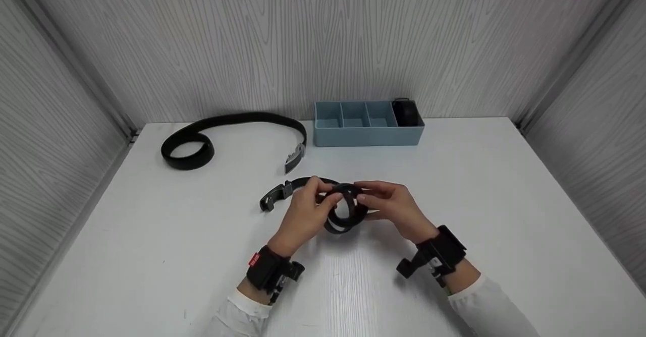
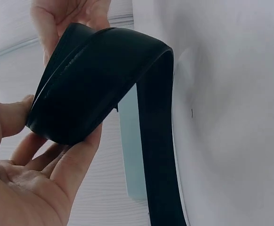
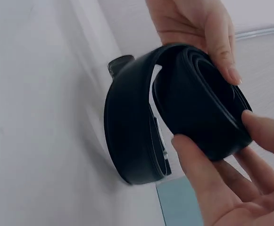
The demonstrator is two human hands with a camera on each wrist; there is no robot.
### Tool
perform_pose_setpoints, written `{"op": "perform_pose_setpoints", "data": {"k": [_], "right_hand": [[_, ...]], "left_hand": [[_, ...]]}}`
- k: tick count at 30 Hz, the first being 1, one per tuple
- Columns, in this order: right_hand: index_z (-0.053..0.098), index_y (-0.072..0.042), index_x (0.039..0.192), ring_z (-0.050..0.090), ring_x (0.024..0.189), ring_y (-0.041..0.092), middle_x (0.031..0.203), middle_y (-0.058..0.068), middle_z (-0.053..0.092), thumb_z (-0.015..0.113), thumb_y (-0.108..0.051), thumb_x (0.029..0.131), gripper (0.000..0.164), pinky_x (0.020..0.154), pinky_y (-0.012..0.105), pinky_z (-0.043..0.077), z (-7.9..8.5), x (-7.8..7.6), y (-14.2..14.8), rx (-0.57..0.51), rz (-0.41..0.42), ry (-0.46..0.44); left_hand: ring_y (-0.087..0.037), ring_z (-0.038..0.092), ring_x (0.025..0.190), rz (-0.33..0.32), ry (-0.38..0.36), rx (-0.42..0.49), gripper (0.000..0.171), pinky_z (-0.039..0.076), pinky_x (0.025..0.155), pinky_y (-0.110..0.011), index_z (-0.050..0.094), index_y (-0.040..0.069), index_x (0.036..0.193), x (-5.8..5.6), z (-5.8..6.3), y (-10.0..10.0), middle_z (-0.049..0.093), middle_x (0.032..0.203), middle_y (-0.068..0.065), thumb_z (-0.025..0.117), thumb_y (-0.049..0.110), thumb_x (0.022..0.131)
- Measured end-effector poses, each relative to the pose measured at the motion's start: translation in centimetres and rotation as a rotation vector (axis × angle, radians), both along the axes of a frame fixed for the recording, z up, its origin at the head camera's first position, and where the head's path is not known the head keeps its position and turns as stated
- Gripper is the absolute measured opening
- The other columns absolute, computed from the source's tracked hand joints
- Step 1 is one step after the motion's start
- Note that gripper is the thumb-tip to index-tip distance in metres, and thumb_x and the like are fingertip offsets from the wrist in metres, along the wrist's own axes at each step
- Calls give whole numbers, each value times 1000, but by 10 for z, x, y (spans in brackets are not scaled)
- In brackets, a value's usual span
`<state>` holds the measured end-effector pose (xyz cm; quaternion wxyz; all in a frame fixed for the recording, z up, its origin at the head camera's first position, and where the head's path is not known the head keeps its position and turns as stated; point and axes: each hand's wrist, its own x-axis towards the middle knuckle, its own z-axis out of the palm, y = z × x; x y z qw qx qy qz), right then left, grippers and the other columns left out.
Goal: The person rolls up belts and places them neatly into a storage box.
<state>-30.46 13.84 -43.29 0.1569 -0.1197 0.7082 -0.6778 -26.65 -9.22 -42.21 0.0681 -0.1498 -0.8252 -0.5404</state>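
Both hands hold a black belt whose strap is wound into a coil, raised over the front middle of the white table. My left hand pinches the coil's left side between thumb and fingers. On its right side my right hand pinches it the same way. A looser outer loop hangs beside the tight coil in the right wrist view. From the coil the strap runs on, and its metal buckle end lies left of my left hand.
A second black belt, partly coiled at its left end, lies at the back left with its silver buckle toward the middle. Behind the hands stands a blue-grey divided box, a rolled black belt in its right compartment. Wood-grain walls enclose the table.
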Motion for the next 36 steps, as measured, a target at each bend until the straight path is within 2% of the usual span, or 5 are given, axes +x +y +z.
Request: {"op": "perform_pose_setpoints", "data": {"k": [8,16,22,31,36], "right_hand": [[64,-2,140,68,118,36,135,18,67,75,-21,98,47,80,43,62,1,-2,5,90,137,54],[62,-1,141,72,111,30,132,18,68,76,-19,98,49,79,41,62,-2,0,1,25,61,30],[61,-2,142,73,107,28,130,18,70,75,-19,98,49,82,45,61,-6,-1,0,-16,0,-14],[66,-3,137,71,111,34,131,17,69,76,-20,97,44,80,44,62,-1,-3,6,72,98,37],[66,-3,138,67,116,40,130,17,70,75,-20,98,44,77,43,62,1,-2,6,110,140,52]], "left_hand": [[-12,65,89,-54,-35,-71,14,52,79,-33,61,10,106,1,0,0,72,104,-2,68,21,103],[-18,68,103,-13,-70,-45,26,55,87,-38,60,9,116,1,-2,0,71,122,-10,68,30,103],[-17,68,97,-5,-83,-18,27,55,82,-35,58,7,117,-1,-5,0,70,122,-13,69,27,103],[-11,64,86,-70,-58,-78,15,51,77,-32,59,9,105,0,1,-2,69,100,-3,67,22,104],[-11,63,85,-98,-47,-100,15,51,76,-31,58,9,104,2,1,-2,69,98,-4,66,22,105]]}}
